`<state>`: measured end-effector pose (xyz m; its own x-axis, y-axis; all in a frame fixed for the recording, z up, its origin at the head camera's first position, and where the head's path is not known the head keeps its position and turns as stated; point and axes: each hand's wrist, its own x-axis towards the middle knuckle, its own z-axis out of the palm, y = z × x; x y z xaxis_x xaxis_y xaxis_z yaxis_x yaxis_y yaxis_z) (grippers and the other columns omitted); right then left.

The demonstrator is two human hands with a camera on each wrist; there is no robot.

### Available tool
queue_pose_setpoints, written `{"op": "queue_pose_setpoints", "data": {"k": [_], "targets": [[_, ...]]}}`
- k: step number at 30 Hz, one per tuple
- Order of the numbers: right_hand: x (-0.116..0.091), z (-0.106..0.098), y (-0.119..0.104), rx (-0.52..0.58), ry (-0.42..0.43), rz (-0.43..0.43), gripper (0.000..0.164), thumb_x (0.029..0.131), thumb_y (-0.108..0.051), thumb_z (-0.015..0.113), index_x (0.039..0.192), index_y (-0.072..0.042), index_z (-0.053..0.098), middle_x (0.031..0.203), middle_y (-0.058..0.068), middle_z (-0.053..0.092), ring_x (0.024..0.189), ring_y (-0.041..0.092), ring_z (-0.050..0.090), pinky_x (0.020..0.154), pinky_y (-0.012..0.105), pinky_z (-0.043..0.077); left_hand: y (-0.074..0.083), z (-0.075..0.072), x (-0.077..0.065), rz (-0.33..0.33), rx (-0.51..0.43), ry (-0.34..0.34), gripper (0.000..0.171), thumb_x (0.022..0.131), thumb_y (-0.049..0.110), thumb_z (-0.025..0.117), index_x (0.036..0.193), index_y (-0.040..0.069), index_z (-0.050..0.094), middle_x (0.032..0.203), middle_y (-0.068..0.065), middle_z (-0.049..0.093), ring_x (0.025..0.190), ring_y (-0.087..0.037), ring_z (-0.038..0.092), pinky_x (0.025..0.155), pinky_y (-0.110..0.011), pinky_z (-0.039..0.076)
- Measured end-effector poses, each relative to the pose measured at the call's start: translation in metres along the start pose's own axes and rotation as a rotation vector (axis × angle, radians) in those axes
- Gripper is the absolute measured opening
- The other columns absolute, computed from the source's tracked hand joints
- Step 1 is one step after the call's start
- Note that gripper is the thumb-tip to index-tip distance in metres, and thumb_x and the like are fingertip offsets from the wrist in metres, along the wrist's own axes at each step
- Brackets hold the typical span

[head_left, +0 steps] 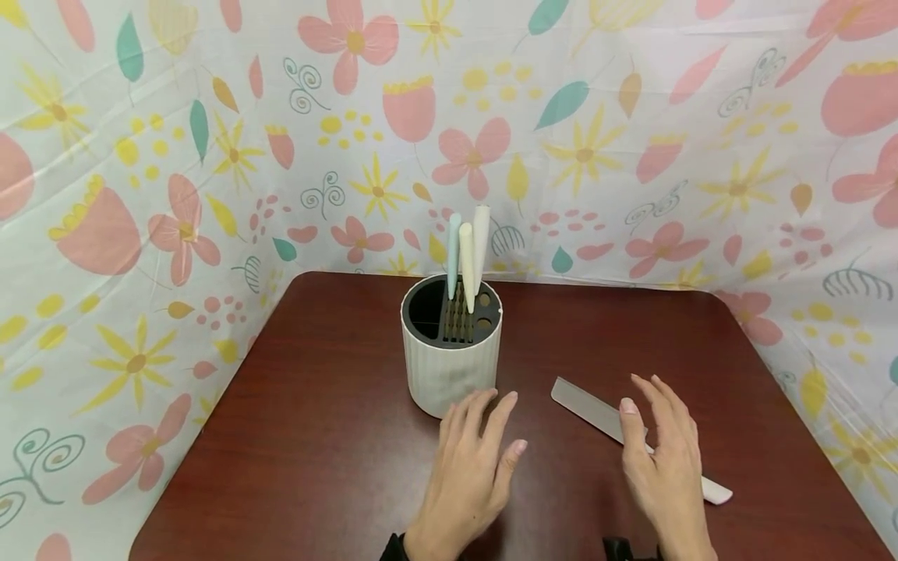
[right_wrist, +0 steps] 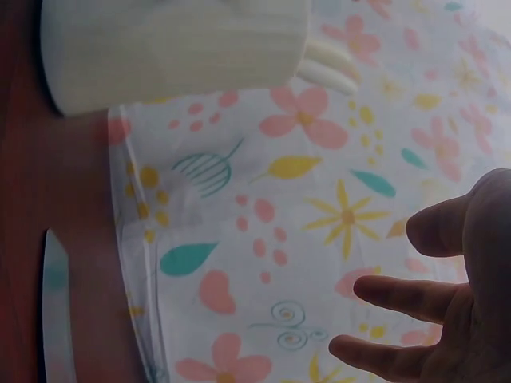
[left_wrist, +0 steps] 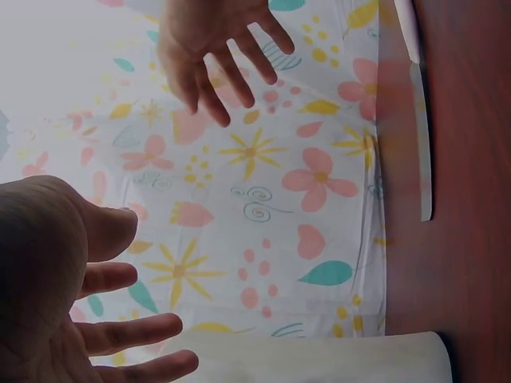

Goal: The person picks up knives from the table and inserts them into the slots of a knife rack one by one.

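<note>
A knife [head_left: 589, 407] with a broad grey blade and white handle lies flat on the table, its blade pointing toward the back left. Over its handle end hovers my right hand [head_left: 662, 460], fingers spread and holding nothing; it hides part of the knife. In front of the white ribbed knife block [head_left: 452, 374] is my left hand [head_left: 466, 463], also empty with fingers extended. Whether its fingertips touch the block I cannot tell in the head view; the left wrist view shows them near its side. Three handles, blue [head_left: 454, 249], cream [head_left: 467, 265] and white [head_left: 480, 241], stand upright in the block's black slotted top.
The dark reddish-brown table [head_left: 302, 436] has rounded back corners. Behind it and along both sides hangs a white cloth [head_left: 435, 187] printed with flowers and leaves. A black cuff [head_left: 395, 548] shows at my left wrist.
</note>
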<state>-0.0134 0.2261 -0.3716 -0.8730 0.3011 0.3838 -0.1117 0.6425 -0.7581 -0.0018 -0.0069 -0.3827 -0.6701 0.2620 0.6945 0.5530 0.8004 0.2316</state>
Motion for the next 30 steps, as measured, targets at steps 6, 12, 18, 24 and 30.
{"op": "queue_pose_setpoints", "data": {"k": [6, 12, 18, 24, 30], "targets": [[0.008, -0.003, 0.013, -0.016, -0.026, 0.046, 0.042, 0.106, -0.028, 0.050, 0.146, -0.017, 0.054, 0.159, 0.017, 0.042, 0.145, 0.050, 0.034, 0.113, 0.069, 0.025, 0.004, 0.002, 0.001, 0.033, -0.014, -0.008, 0.046, 0.105, 0.033, 0.053, 0.147, 0.014, 0.051, 0.137, -0.009, 0.058, 0.127, -0.026, 0.056, 0.104, -0.048, 0.048], [0.011, -0.004, 0.027, -0.043, -0.012, 0.069, 0.043, 0.105, -0.027, 0.051, 0.146, -0.014, 0.054, 0.157, 0.020, 0.043, 0.145, 0.049, 0.035, 0.115, 0.067, 0.024, 0.011, 0.005, 0.000, 0.085, -0.029, -0.017, 0.044, 0.108, 0.035, 0.046, 0.145, 0.013, 0.052, 0.137, -0.010, 0.057, 0.127, -0.028, 0.055, 0.104, -0.046, 0.048], [0.016, -0.008, 0.042, -0.095, -0.042, 0.152, 0.048, 0.106, -0.032, 0.048, 0.150, -0.013, 0.049, 0.160, 0.025, 0.037, 0.146, 0.052, 0.030, 0.113, 0.069, 0.023, 0.017, 0.007, 0.000, 0.130, -0.048, -0.061, 0.046, 0.106, 0.035, 0.050, 0.148, 0.014, 0.049, 0.140, -0.011, 0.056, 0.129, -0.028, 0.055, 0.106, -0.043, 0.050], [0.019, -0.015, 0.059, -0.168, -0.091, 0.247, 0.054, 0.105, -0.037, 0.047, 0.153, -0.010, 0.044, 0.160, 0.030, 0.033, 0.147, 0.053, 0.026, 0.113, 0.069, 0.022, 0.023, 0.011, -0.001, 0.186, -0.032, -0.081, 0.047, 0.106, 0.037, 0.049, 0.147, 0.014, 0.050, 0.137, -0.009, 0.057, 0.125, -0.025, 0.059, 0.105, -0.040, 0.049], [0.021, -0.018, 0.078, -0.222, -0.128, 0.293, 0.057, 0.105, -0.036, 0.049, 0.153, -0.006, 0.042, 0.157, 0.034, 0.033, 0.146, 0.055, 0.024, 0.115, 0.069, 0.019, 0.028, 0.016, -0.003, 0.242, -0.009, -0.092, 0.045, 0.108, 0.038, 0.044, 0.146, 0.016, 0.050, 0.136, -0.008, 0.058, 0.122, -0.023, 0.059, 0.102, -0.040, 0.051]]}}
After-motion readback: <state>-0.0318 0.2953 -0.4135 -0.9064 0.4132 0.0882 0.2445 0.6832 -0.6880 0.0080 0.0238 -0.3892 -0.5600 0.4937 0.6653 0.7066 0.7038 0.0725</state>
